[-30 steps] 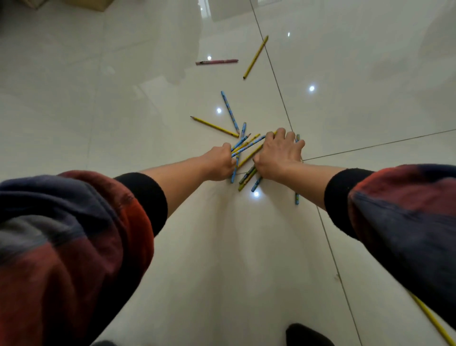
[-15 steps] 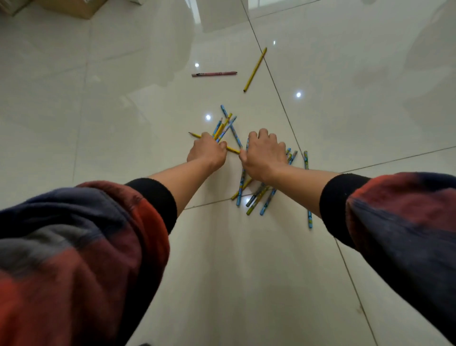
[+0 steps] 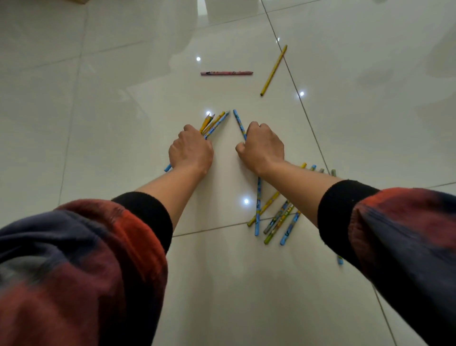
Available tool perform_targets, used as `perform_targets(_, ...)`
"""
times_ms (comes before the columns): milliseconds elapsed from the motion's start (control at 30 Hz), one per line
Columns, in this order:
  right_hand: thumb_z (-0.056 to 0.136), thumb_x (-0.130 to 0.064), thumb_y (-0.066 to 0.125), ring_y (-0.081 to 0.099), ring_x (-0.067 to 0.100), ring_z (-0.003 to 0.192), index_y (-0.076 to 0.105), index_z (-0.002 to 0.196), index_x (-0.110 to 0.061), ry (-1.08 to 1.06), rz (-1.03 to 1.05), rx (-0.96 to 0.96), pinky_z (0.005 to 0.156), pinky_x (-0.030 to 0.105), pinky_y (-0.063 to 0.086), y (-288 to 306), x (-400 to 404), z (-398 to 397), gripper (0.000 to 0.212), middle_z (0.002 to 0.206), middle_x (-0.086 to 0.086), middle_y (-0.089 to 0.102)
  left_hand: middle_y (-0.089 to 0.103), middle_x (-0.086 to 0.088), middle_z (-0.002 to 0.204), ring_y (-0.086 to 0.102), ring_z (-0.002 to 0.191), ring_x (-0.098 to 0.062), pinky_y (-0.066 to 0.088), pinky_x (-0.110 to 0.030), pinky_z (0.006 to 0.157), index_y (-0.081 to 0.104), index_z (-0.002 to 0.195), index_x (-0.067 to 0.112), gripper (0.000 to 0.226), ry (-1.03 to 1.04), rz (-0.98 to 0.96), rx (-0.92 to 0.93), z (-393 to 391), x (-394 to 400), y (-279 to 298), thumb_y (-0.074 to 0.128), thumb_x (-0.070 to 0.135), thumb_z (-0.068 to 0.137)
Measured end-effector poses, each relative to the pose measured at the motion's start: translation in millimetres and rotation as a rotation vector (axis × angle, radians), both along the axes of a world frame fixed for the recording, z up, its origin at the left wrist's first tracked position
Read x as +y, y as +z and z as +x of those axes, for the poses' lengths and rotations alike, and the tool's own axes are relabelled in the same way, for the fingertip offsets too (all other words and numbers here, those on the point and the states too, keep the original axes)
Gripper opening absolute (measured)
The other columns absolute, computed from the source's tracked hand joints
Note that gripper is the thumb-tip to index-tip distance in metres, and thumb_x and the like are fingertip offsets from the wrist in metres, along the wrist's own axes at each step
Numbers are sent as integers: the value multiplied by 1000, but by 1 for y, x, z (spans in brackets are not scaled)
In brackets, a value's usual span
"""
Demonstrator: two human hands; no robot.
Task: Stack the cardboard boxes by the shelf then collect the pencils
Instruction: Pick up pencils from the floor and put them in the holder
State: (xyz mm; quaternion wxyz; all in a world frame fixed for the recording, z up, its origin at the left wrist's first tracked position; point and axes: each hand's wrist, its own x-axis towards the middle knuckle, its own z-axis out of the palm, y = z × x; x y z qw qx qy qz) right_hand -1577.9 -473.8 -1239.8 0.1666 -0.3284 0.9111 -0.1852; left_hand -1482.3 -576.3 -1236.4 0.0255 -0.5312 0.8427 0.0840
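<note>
Our left hand (image 3: 191,149) is curled round a bundle of pencils (image 3: 214,124), yellow and blue ones mixed, w/ the sharpened tips fanning out past the knuckles and one blue end poking out at the wrist side. Our right hand (image 3: 262,147) is curled too, fingers closed round a single blue pencil (image 3: 238,122) whose far end sticks up beyond the knuckles; whether that pencil is off the floor we can't tell. The two fists sit near each other, not touching, both low over the tiled floor (image 3: 123,123).

Taking the right hand as landmark: just behind it, under and beside the right forearm, lies the loose pile of pencils (image 3: 276,217), approx half a dozen in blue, yellow and grey-green, fanned and partly crossing one another, some ends hidden by the arm. One more blue pencil end (image 3: 340,260) shows further back, next to the right sleeve (image 3: 394,247). Beyond the right hand, well apart from it, a pink pencil (image 3: 226,73) lies crosswise on the floor, and near that, to its right, a lone yellow pencil (image 3: 274,70) lies slanted beside a tile joint. Far beyond the left hand, at the top edge of view, a sliver of a cardboard box (image 3: 79,2) shows. Both sleeves are red-and-dark w/ black cuffs.
</note>
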Motion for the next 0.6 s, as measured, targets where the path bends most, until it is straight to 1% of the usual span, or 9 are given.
perform_targets(100,90,-24,59,51,27,83,52,103,-10,-30,51,30,67,31,35,2,-13,-5,21,93,5,52,62,-17,105,58,94,-38,33,-38,67,45,112,5,24,-70,-72,-6,9,-8,-9,43,24,98)
perform_targets(133,90,-24,60,52,26,83,51,98,-12,-48,63,30,66,31,35,3,-17,-9,17,90,4,50,61,-17,99,54,88,-36,32,-38,66,44,111,6,23,-78,-85,-3,10,-11,-10,42,24,99)
perform_targets(200,90,-23,57,56,27,87,53,95,-13,-110,40,18,66,30,35,4,-22,-19,12,89,3,51,53,-14,88,44,82,-31,30,-39,65,42,111,6,22,-83,-78,28,11,-16,-13,41,24,99)
perform_targets(267,93,-22,49,57,30,91,54,101,-10,-190,-35,-18,69,30,35,2,-25,-29,15,99,7,58,48,-12,84,41,82,-30,30,-39,64,41,112,7,21,-108,-71,43,11,-21,-17,41,23,100)
perform_targets(333,96,-19,40,58,34,101,52,116,-6,-234,-94,-9,72,32,35,0,-27,-40,27,115,13,58,48,-12,81,42,78,-31,30,-38,62,40,114,7,20,-167,-88,15,9,-27,-20,41,21,99)
perform_targets(400,97,-18,36,57,37,102,47,124,-6,-220,-116,66,72,34,34,-5,-30,-53,31,122,17,52,49,-11,79,44,73,-32,30,-37,60,39,117,7,21,-208,-108,-26,5,-33,-21,41,17,99)
perform_targets(467,96,-17,38,57,39,91,43,132,-10,-166,-101,118,70,36,37,-9,-28,-65,37,127,18,42,49,-10,79,45,70,-33,31,-37,59,38,119,7,22,-214,-105,-17,2,-35,-22,41,15,99)
perform_targets(533,94,-16,41,56,37,84,35,145,-19,-81,-20,134,74,37,41,-14,-26,-75,52,138,18,31,48,-10,79,44,70,-33,30,-38,58,39,118,6,22,-207,-112,27,3,-35,-25,42,14,98)
perform_targets(600,92,-13,41,58,37,90,24,154,-26,9,79,170,77,36,41,-17,-26,-80,65,152,14,19,48,-9,79,44,70,-33,31,-38,58,39,117,6,22,-213,-115,48,5,-33,-27,43,15,97)
